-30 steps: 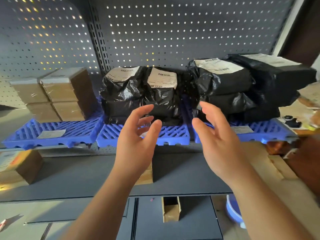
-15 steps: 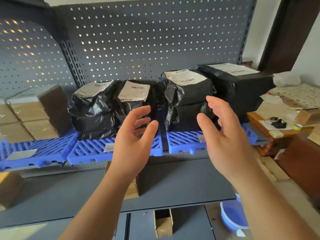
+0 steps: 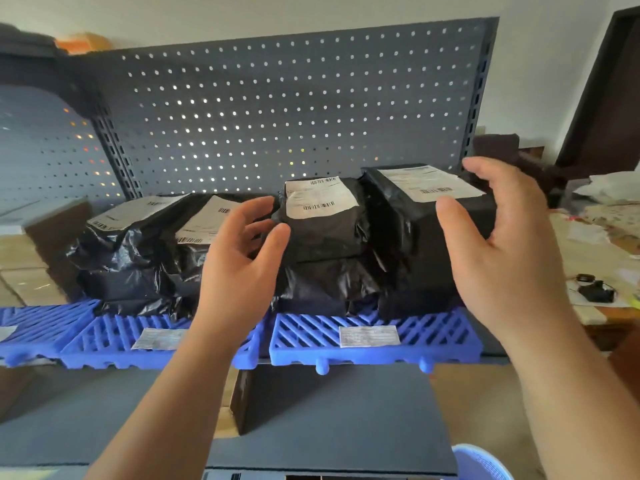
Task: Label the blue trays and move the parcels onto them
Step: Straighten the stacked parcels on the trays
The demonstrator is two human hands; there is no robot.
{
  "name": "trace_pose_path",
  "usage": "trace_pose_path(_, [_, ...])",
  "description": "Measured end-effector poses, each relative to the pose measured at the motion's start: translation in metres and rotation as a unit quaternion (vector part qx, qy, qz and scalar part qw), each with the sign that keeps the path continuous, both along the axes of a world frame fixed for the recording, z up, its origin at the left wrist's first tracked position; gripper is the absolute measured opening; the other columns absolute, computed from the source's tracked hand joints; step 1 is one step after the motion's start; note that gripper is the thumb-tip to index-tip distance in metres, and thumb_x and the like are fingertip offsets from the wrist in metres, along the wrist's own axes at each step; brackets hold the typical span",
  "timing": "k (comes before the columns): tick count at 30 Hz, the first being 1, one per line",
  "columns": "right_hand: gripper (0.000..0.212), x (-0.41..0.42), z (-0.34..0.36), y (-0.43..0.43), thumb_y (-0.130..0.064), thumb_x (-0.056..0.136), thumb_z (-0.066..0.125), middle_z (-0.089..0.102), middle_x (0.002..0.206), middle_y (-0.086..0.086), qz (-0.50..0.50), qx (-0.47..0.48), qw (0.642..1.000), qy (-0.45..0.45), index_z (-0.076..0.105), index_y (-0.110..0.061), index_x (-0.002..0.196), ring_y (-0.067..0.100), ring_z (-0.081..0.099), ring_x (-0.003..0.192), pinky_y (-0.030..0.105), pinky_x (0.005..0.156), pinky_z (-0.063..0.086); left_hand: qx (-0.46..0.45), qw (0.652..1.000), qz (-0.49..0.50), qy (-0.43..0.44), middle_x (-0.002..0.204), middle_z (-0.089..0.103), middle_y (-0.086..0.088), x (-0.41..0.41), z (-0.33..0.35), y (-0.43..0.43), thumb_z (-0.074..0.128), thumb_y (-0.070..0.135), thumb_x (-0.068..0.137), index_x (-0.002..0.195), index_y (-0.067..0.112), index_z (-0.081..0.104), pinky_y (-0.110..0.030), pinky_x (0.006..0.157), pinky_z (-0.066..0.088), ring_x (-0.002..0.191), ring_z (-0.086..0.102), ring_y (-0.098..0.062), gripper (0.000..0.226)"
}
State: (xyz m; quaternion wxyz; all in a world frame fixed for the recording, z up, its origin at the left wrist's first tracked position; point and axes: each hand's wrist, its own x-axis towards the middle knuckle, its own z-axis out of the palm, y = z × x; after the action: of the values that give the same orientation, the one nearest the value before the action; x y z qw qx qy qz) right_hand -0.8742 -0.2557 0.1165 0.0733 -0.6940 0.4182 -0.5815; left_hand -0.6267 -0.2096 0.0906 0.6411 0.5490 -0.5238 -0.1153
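Observation:
Three blue slatted trays stand side by side on the shelf: the right tray (image 3: 433, 336) with a white label (image 3: 369, 336), the middle tray (image 3: 104, 337) with a label (image 3: 157, 338), and the left tray (image 3: 41, 322). Black-wrapped parcels (image 3: 322, 233) with white shipping labels are stacked on the right and middle trays; one more black parcel (image 3: 131, 251) lies on the middle one. My left hand (image 3: 239, 268) and my right hand (image 3: 502, 247) hover open in front of the parcels, palms facing each other, holding nothing.
Brown cardboard boxes (image 3: 24, 258) sit on the left tray. A grey pegboard (image 3: 277, 116) backs the shelf. A wooden table (image 3: 599, 258) with papers and a small black item stands at right. A lower grey shelf (image 3: 329, 410) and a blue tub (image 3: 481, 462) lie below.
The view has tilted up and swung right, so the trays and parcels sit lower left. Both hands have risen and spread apart, the right one now beside the rightmost parcel.

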Motion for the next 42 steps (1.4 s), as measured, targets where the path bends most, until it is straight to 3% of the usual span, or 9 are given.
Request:
trace_pose_path(5, [0.049,-0.021,-0.002,-0.03,-0.039,0.096,0.059,0.039,0.127,-0.019,-0.02,0.013,1.0,0.008,0.049,-0.022,0.141,-0.006,0.036,0.12,0.016,0.102,0.028,0.002,0.998,0.056,0.003,0.12,0.067,0.018,-0.002,-0.002,-0.012,0.063,0.029,0.098,0.126,0.035,0.062,-0.026,0.102,0.046,0.118,0.059,0.002,0.028])
trace_pose_path(10, [0.046,-0.038,-0.016,-0.056,-0.051,0.094,0.056,0.045,0.132,-0.026,0.018,0.09,0.994,-0.063,0.049,-0.039,0.139,-0.009,0.041,0.12,0.018,0.097,0.031,0.063,0.997,0.033,0.043,0.129,0.058,0.026,-0.003,-0.005,-0.022,0.06,0.038,0.099,0.139,0.039,0.053,-0.013,0.098,0.042,0.119,0.052,0.015,0.04])
trace_pose_path(15, [0.059,-0.038,-0.033,-0.075,-0.073,0.075,0.06,0.057,0.135,-0.017,0.151,0.197,0.948,-0.198,0.053,-0.053,0.13,0.006,0.052,0.127,0.046,0.106,0.045,0.123,0.989,-0.008,0.079,0.143,0.05,0.025,0.003,-0.015,-0.027,0.054,0.058,0.095,0.147,0.05,0.042,-0.011,0.1,0.033,0.129,0.042,0.016,0.053])
trace_pose_path(18, [0.076,-0.028,-0.041,-0.078,-0.071,0.064,0.075,0.06,0.136,-0.005,0.21,0.204,0.924,-0.248,0.053,-0.048,0.134,0.014,0.06,0.123,0.038,0.092,0.055,0.155,0.981,-0.042,0.107,0.123,0.053,0.037,0.006,-0.022,-0.032,0.048,0.053,0.099,0.145,0.052,0.041,0.002,0.076,0.04,0.099,0.049,0.031,0.046])
trace_pose_path(22, [0.076,-0.015,-0.046,-0.083,-0.045,0.066,0.073,0.063,0.131,-0.004,0.255,0.207,0.888,-0.321,0.05,-0.04,0.139,0.01,0.065,0.115,0.025,0.075,0.058,0.174,0.973,-0.049,0.141,0.126,0.062,0.026,0.011,-0.032,-0.044,0.052,0.06,0.095,0.141,0.053,0.047,-0.022,0.096,0.046,0.11,0.059,0.009,0.047])
trace_pose_path(31, [0.077,-0.009,-0.063,-0.092,-0.061,0.067,0.079,0.062,0.133,-0.016,0.252,0.227,0.905,-0.257,0.046,-0.055,0.137,0.01,0.06,0.122,0.04,0.095,0.054,0.207,0.97,-0.03,0.123,0.128,0.055,0.011,0.009,-0.037,-0.068,0.041,0.068,0.092,0.151,0.03,0.044,-0.025,0.099,0.035,0.117,0.051,-0.01,0.07])
trace_pose_path(35, [0.107,-0.013,-0.074,-0.088,-0.079,0.052,0.077,0.062,0.136,-0.005,0.245,0.302,0.882,-0.266,0.048,-0.031,0.144,0.013,0.059,0.123,0.033,0.098,0.048,0.195,0.972,-0.047,0.121,0.129,0.057,0.013,0.01,-0.04,-0.067,0.039,0.076,0.072,0.149,0.028,0.046,-0.017,0.095,0.034,0.118,0.051,-0.006,0.092])
trace_pose_path(38, [0.063,-0.01,-0.084,-0.089,-0.059,0.068,0.069,0.07,0.112,-0.014,0.246,0.347,0.851,-0.308,0.061,-0.028,0.121,0.0,0.063,0.103,0.027,0.097,0.044,0.185,0.975,-0.062,0.106,0.13,0.054,0.017,0.012,-0.046,-0.067,0.038,0.073,0.071,0.15,0.026,0.046,-0.012,0.094,0.03,0.122,0.047,0.0,0.092])
trace_pose_path(42, [0.024,-0.001,-0.085,-0.094,-0.025,0.099,0.048,0.065,0.105,-0.028,0.181,0.358,0.879,-0.259,0.056,-0.03,0.121,0.0,0.056,0.098,0.001,0.077,0.037,0.196,0.972,-0.067,0.112,0.126,0.055,0.017,0.014,-0.048,-0.069,0.039,0.072,0.077,0.15,0.023,0.046,-0.015,0.094,0.032,0.12,0.048,-0.002,0.088])
